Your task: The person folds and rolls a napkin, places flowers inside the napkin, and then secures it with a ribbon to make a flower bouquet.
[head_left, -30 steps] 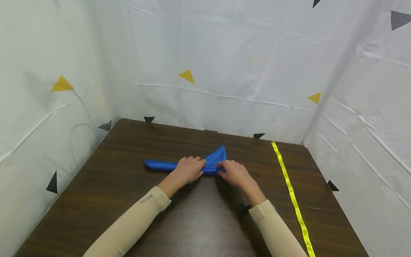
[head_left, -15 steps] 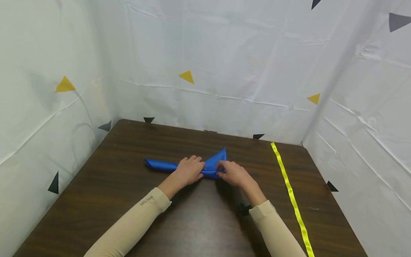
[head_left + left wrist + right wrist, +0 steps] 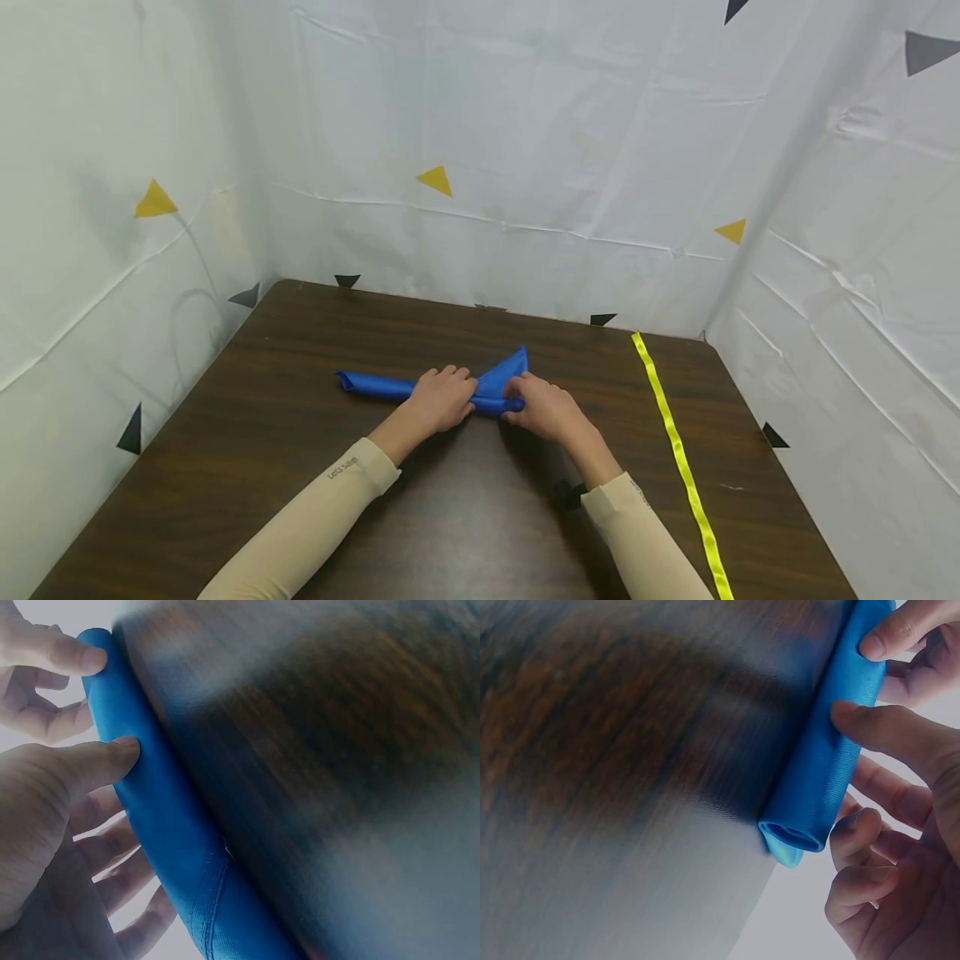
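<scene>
A shiny blue cloth (image 3: 382, 387), mostly rolled into a tube, lies across the table's far half. One pointed flap (image 3: 507, 372) of it lies unrolled behind the tube, between the hands. My left hand (image 3: 444, 398) grips the roll near its middle; in the left wrist view the thumb (image 3: 112, 759) presses its near side with fingers behind. Close to the roll's right end, my right hand (image 3: 546, 405) pinches it between thumb (image 3: 885, 731) and fingers. The right wrist view shows that end as an open, hollow tube (image 3: 799, 795), with a bit of cloth below it.
A long yellow ribbon (image 3: 678, 450) runs from the back edge toward the front on the right side. The dark wood table (image 3: 225, 467) is enclosed by white sheeting (image 3: 525, 108) at the back and sides, marked with yellow and black triangles.
The flap's visible part has become slightly smaller, its tip lower. The roll's right end has turned a little under my right fingers. My left hand keeps nearly the same place.
</scene>
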`<state>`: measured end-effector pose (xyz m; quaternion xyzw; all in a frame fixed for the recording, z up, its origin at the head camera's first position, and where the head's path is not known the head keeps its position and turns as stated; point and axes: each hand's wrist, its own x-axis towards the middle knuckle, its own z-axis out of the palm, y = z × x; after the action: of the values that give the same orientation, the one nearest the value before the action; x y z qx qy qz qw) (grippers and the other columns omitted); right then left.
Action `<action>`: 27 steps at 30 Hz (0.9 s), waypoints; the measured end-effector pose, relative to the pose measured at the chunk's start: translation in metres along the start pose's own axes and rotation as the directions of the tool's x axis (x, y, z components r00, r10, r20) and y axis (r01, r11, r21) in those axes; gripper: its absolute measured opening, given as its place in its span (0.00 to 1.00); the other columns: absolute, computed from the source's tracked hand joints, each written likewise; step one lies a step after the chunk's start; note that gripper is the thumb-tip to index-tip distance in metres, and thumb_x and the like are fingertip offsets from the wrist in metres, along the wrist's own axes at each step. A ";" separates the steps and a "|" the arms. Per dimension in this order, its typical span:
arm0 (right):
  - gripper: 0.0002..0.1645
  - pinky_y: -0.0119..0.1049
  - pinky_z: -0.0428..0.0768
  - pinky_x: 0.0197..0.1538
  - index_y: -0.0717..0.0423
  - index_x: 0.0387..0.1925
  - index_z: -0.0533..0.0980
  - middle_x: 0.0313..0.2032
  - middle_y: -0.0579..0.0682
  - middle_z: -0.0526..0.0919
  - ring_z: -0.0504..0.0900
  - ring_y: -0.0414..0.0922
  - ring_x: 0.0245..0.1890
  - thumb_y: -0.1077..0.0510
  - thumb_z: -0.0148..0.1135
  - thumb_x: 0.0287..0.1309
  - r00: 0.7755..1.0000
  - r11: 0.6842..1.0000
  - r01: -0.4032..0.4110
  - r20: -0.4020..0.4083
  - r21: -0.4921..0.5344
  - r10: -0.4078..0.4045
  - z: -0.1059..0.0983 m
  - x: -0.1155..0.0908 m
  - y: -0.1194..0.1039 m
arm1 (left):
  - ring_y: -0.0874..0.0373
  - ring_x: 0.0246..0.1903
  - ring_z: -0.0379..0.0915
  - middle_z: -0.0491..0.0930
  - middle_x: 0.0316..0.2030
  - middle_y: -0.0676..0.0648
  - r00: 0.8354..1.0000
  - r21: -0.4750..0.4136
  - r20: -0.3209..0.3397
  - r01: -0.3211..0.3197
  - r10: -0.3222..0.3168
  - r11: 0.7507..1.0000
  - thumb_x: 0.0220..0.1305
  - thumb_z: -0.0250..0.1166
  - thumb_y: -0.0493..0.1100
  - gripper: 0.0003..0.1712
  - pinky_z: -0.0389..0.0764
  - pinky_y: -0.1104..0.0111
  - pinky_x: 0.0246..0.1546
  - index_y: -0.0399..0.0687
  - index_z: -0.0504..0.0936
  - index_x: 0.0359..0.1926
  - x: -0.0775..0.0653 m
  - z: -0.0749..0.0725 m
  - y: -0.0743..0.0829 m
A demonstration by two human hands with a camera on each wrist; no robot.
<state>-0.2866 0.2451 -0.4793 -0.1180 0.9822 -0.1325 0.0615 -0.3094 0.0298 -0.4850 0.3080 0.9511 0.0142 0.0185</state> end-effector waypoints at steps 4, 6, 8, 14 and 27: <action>0.19 0.54 0.86 0.53 0.48 0.54 0.84 0.54 0.50 0.86 0.87 0.51 0.49 0.47 0.76 0.66 1.000 1.000 0.001 0.021 -0.012 -0.001 -0.002 -0.002 -0.003 | 0.47 0.65 0.76 0.82 0.64 0.46 1.000 -0.011 0.003 -0.002 0.002 1.000 0.79 0.65 0.55 0.23 0.77 0.47 0.68 0.51 0.81 0.67 -0.001 0.000 0.000; 0.18 0.53 0.86 0.52 0.48 0.54 0.84 0.52 0.50 0.87 0.86 0.49 0.45 0.48 0.76 0.67 0.999 1.000 0.007 0.031 -0.013 -0.007 -0.003 -0.003 -0.004 | 0.47 0.66 0.76 0.82 0.64 0.46 1.000 -0.016 -0.001 -0.004 0.004 1.000 0.78 0.66 0.55 0.24 0.77 0.46 0.68 0.52 0.80 0.68 -0.002 0.000 0.000; 0.18 0.52 0.86 0.52 0.49 0.54 0.85 0.51 0.49 0.88 0.85 0.47 0.45 0.49 0.75 0.68 0.999 1.000 0.014 0.033 -0.017 -0.013 -0.004 -0.003 -0.005 | 0.47 0.66 0.76 0.81 0.65 0.46 1.000 -0.022 -0.001 -0.008 0.008 1.000 0.79 0.65 0.55 0.25 0.77 0.46 0.68 0.53 0.78 0.70 -0.002 0.000 0.000; 0.16 0.52 0.86 0.53 0.48 0.55 0.86 0.50 0.49 0.90 0.86 0.46 0.45 0.49 0.73 0.70 0.999 1.000 0.024 0.042 -0.004 -0.023 -0.005 -0.004 -0.005 | 0.47 0.64 0.78 0.83 0.62 0.47 1.000 -0.082 -0.007 -0.018 0.017 0.996 0.76 0.69 0.55 0.23 0.79 0.47 0.64 0.58 0.76 0.65 -0.003 -0.002 -0.003; 0.17 0.52 0.85 0.58 0.50 0.56 0.87 0.51 0.50 0.90 0.86 0.47 0.47 0.48 0.69 0.74 0.996 0.998 0.029 0.088 0.060 -0.035 -0.004 -0.003 -0.001 | 0.51 0.53 0.79 0.82 0.50 0.50 1.000 -0.095 0.025 -0.006 0.008 0.995 0.74 0.71 0.55 0.14 0.80 0.50 0.58 0.57 0.81 0.53 -0.007 -0.005 -0.002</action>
<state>-0.2843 0.2460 -0.4752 -0.1376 0.9721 -0.1570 0.1065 -0.3058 0.0239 -0.4795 0.3102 0.9480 0.0555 0.0450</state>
